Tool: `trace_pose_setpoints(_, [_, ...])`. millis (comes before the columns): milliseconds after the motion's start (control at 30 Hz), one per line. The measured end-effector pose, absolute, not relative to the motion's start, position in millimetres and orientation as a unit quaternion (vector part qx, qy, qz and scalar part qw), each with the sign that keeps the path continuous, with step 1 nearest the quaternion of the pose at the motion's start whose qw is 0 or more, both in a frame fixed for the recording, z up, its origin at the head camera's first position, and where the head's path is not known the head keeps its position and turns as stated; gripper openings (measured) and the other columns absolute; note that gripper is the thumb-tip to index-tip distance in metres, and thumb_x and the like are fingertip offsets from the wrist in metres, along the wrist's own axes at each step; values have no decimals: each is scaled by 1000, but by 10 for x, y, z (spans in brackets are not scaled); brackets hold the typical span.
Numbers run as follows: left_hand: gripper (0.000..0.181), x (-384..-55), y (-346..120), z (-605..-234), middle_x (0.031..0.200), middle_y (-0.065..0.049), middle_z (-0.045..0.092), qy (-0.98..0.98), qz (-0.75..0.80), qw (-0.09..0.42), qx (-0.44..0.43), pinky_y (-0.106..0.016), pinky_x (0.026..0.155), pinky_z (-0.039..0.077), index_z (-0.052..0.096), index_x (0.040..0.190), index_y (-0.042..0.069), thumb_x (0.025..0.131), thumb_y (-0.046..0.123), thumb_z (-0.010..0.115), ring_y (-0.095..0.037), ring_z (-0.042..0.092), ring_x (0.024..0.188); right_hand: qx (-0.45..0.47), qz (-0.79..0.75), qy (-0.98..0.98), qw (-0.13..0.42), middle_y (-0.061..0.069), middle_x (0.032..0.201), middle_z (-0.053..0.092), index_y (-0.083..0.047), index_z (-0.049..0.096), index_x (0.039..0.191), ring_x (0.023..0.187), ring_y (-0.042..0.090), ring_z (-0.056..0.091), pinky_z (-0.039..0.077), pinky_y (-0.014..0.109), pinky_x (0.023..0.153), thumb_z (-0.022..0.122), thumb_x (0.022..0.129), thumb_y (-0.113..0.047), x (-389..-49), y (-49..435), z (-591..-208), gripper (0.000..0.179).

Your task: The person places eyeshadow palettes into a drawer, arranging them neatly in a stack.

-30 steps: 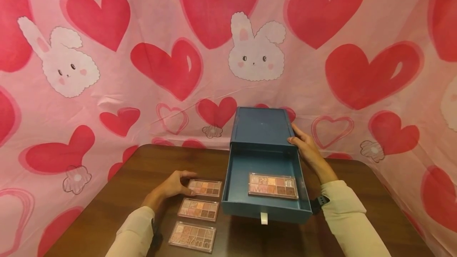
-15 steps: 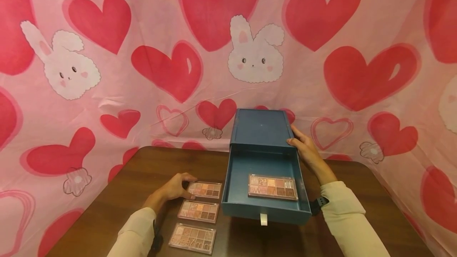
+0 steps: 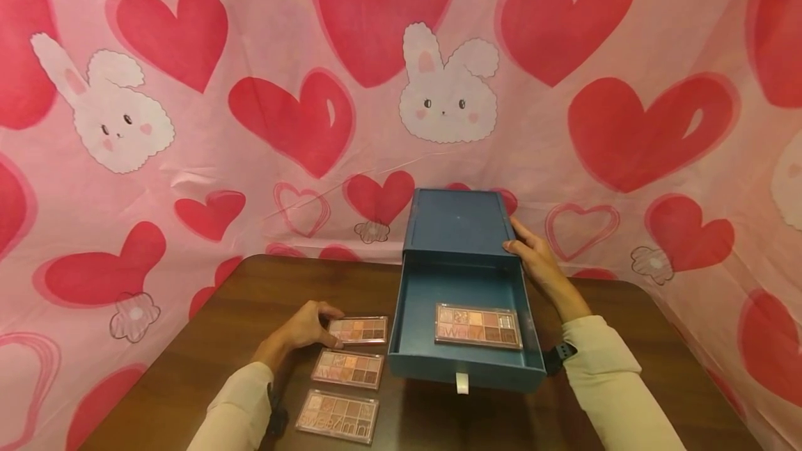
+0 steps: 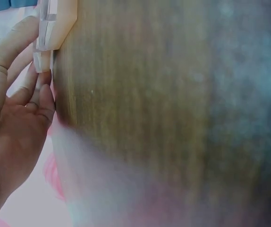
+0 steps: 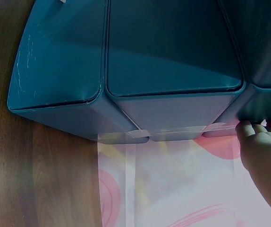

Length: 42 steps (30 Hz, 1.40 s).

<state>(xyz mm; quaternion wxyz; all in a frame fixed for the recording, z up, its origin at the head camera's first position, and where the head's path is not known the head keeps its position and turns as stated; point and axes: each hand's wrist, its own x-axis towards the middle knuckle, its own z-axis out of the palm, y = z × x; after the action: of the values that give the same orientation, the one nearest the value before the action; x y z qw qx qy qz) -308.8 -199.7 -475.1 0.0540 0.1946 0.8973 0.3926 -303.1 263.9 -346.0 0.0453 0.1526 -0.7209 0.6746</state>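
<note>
Dark wood bench (image 3: 188, 381), pink heart-and-bunny cloth (image 3: 376, 124) at its 12 o'clock. Right wrist cam catches pale scratches (image 5: 29, 59) on the blue box (image 3: 460, 221) that the head view doesn't. Left grip (image 3: 305, 326) is pinching a palette (image 3: 360, 330) at its 3 o'clock, two more palettes (image 3: 347, 369) near 5, and the right grip (image 3: 537, 256) is clamped on the box at its 9.

Beneath the fingers (image 3: 328, 310) of the left hand (image 3: 303, 326), the farthest palette (image 3: 360, 330) is now turned a little straighter than a second ago. It is also shifted slightly away from the middle palette (image 3: 347, 369), so a wider strip of table (image 3: 276, 284) is exposed just on the near side of the thumb. The head view is tipped slightly down compared with half a second ago.
</note>
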Motion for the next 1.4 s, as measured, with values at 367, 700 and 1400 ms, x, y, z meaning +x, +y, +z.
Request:
trace_pose_setpoints(367, [57,-3063,-1974,-4699,93,-11,72,888,423,47,172,-23,69,48,74,111,-3,63,18,94,-17,56,82,150,672,-724,41,23,169,15,1,13,161,114,-9,47,44,3,93,46,98,-7,-3026,2650,-3460,72])
trace_pose_setpoints(700, [54,-3036,-1988,-4526,76,-6,62,882,438,10,172,-22,59,47,74,110,-5,65,17,93,-12,53,70,157,677,-718,39,22,169,13,2,11,161,116,-8,47,45,3,94,45,98,-7,-3036,2653,-3441,72])
trace_pose_setpoints(1400, [45,-2844,-2026,-3968,80,-7,60,854,463,-63,228,-24,64,46,77,109,0,68,13,91,-12,51,75,142,671,-727,34,20,170,14,0,12,161,121,-2,44,44,3,93,46,97,-8,-3032,2640,-3452,73])
